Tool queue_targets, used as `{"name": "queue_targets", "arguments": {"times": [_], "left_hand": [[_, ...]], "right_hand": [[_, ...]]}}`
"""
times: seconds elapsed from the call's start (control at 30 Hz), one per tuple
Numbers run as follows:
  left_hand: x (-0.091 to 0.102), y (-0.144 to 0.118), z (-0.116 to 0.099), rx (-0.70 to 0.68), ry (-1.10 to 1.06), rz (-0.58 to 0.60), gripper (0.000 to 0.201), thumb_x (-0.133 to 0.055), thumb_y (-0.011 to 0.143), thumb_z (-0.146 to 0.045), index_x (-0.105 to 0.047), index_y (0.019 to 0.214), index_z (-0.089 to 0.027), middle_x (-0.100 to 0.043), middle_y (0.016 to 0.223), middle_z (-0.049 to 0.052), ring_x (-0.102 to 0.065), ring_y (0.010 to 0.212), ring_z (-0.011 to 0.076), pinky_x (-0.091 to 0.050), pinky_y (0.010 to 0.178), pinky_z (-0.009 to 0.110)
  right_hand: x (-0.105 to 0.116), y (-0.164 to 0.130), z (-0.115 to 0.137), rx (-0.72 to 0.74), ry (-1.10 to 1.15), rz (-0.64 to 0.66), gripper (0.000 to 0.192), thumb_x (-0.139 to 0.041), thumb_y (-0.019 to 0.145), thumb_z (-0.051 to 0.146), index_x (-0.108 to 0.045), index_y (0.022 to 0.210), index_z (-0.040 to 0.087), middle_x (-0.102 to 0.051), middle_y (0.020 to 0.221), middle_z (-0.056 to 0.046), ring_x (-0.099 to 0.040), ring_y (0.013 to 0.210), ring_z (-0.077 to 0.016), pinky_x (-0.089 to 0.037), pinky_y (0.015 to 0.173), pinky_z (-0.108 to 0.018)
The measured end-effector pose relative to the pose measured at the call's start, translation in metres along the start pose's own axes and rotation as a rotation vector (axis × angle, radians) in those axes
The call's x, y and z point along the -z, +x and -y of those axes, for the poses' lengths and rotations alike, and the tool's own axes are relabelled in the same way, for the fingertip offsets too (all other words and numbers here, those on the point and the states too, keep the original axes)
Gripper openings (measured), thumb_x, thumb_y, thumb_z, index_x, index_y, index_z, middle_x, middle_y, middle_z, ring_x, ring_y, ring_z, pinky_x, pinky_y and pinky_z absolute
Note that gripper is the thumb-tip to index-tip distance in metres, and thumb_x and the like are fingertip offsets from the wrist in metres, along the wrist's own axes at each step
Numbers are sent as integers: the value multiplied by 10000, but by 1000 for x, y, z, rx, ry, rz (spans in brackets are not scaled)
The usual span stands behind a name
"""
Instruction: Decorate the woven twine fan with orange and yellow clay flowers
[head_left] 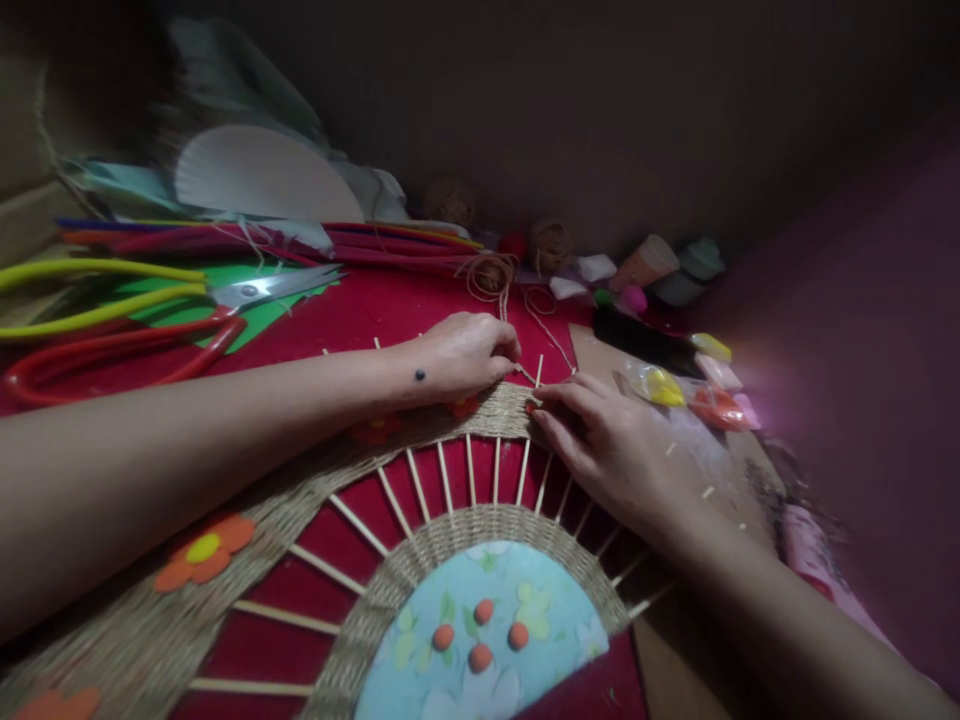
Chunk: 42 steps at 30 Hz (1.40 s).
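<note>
A large half-round fan of thin sticks and woven twine (pixel 506 412) lies before me, its outer band decorated with orange flowers (pixel 202 548). At its centre is a pale blue half-disc (pixel 420 620) with floral print and several small orange balls. My left hand (pixel 472 350) is closed above the top of the band, pinching a strand of twine (pixel 526 376) that runs to a stick's end. Just to the right, my right hand (pixel 600 440) has thumb and forefinger closed at the band by that stick. A bit of orange-red shows between those fingertips.
Scissors with yellow handles (pixel 105 290) and a red-handled pair (pixel 112 350) lie left on green sheets. Behind are coloured strips (pixel 405 243), a white fan shape (pixel 262 175) and twine balls (pixel 550 245). Bagged clay (pixel 664 387) sits right, near a wall (pixel 862 350).
</note>
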<state>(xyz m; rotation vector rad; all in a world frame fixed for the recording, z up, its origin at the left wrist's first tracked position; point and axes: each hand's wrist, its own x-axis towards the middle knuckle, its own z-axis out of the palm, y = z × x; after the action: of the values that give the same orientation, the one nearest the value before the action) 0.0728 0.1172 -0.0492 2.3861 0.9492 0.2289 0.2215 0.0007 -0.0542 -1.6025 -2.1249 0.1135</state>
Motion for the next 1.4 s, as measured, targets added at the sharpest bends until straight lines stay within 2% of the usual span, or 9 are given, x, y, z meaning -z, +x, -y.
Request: {"name": "queue_targets", "arguments": {"times": [0.17, 0.3, 0.47, 0.57, 0.7, 0.83, 1.03, 1.13, 1.4], "left_hand": [[0, 1, 2, -13, 30, 11, 260, -506, 808, -172, -680, 1000, -155, -703, 957, 59, -613, 862, 177, -412, 726, 254], [-1, 1, 3, -45, 36, 0, 253, -520, 808, -194, -680, 1000, -151, -689, 888, 45, -598, 809, 169, -394, 689, 249], [-1, 3, 3, -13, 22, -2, 235, -551, 802, -227, -691, 977, -158, -659, 812, 18, -573, 781, 159, -380, 711, 249], [-1, 2, 2, -6, 27, -5, 234, -553, 799, -213, -692, 980, -159, -652, 790, 14, -565, 762, 150, -374, 701, 244], [0, 1, 1, -17, 26, -6, 244, -541, 800, -197, -687, 989, -153, -670, 852, 31, -576, 786, 155, -377, 687, 239], [1, 1, 1, -21, 32, 6, 262, -510, 804, -183, -681, 1001, -150, -683, 900, 49, -590, 811, 168, -389, 694, 247], [1, 0, 1, -12, 15, 7, 276, -505, 803, -191, -680, 1012, -148, -694, 937, 71, -603, 837, 193, -399, 723, 276], [0, 1, 3, -22, 9, -5, 284, -503, 790, -188, -684, 1006, -154, -698, 937, 75, -606, 837, 205, -402, 730, 292], [-5, 3, 9, -50, 28, -32, 284, -489, 788, -208, -684, 990, -168, -704, 944, 81, -611, 862, 211, -403, 729, 291]], "right_hand": [[6, 1, 6, -42, -10, -31, 99, -565, 834, 135, -660, 863, 131, -627, 801, -68, -589, 697, -141, -472, 617, -261], [28, -15, 23, -10, 69, -24, 125, -565, 832, 116, -666, 886, 166, -623, 800, -53, -589, 686, -135, -468, 583, -249], [51, -45, 50, 27, 325, 309, 121, -584, 842, 158, -668, 906, 216, -632, 851, -44, -606, 750, -138, -505, 615, -229], [44, -58, 61, 40, 341, 374, 122, -580, 844, 146, -676, 916, 173, -632, 833, -67, -599, 748, -142, -517, 640, -231], [28, -69, 66, 91, 261, 303, 164, -538, 859, 146, -700, 878, 134, -612, 755, -92, -569, 700, -171, -506, 613, -289], [30, -68, 62, 87, 282, 278, 167, -536, 863, 143, -701, 892, 138, -619, 759, -83, -580, 698, -154, -506, 611, -268], [38, -33, 33, -124, 228, 41, 105, -610, 806, 122, -682, 831, 194, -659, 771, -32, -625, 692, -134, -503, 584, -236], [29, -15, 18, -206, 151, 5, 111, -615, 791, 120, -685, 822, 200, -672, 751, -17, -627, 671, -136, -496, 587, -246], [6, -6, 6, -114, 24, -17, 87, -589, 807, 129, -666, 806, 170, -638, 760, -37, -592, 681, -132, -462, 599, -254]]}}
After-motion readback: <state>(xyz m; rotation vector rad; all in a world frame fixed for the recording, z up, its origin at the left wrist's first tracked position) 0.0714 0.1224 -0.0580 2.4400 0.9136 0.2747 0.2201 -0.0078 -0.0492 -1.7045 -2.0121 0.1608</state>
